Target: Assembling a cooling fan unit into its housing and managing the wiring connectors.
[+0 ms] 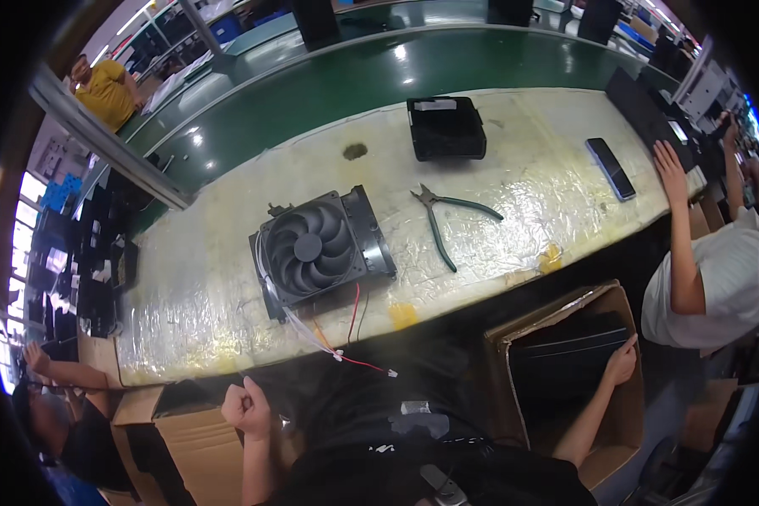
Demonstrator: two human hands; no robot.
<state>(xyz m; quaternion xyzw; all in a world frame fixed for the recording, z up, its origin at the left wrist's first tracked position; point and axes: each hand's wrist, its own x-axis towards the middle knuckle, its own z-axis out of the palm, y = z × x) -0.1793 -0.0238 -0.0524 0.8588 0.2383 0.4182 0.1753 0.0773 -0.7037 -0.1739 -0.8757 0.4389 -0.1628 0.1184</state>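
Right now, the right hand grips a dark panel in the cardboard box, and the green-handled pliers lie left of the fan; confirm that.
Not quite: the head view shows the green-handled pliers to the right of the fan. The right hand does grip a dark panel in the cardboard box.

A phone [610, 169] lies near the right end of the surface [535, 143], and a black tray-like case [447, 131] sits by its far edge. Past that edge runs a long, glossy green strip [329, 94]. A metal post [111, 140] rises at the far left corner; beyond it is a person in yellow [110, 91]. A co-worker in white [717, 282] is beside the right end.
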